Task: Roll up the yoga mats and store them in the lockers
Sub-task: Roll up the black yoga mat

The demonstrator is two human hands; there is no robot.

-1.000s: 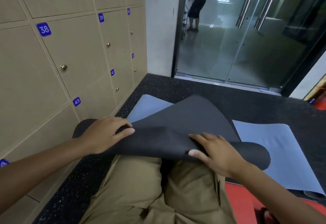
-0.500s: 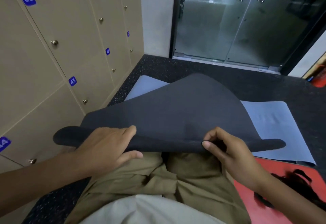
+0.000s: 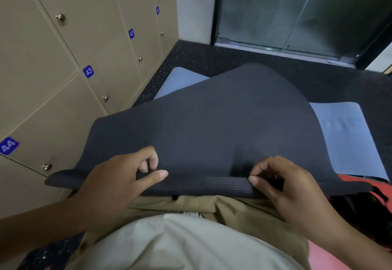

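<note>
Both the left hand (image 3: 118,181) and the right hand (image 3: 284,187) pinch the near edge of the black yoga mat (image 3: 222,125), which drapes over the blue mat (image 3: 347,140) beside the lockers (image 3: 63,61).

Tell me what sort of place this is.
Probably a gym or yoga studio's locker area: numbered lockers along the wall, yoga mats spread on speckled rubber flooring, and glass doors beyond.

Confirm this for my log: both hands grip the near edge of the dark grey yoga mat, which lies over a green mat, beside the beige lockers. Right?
Not quite. The head view shows the left hand and right hand gripping the dark grey yoga mat, beside the beige lockers, but the mat beneath is light blue, not green.
</note>
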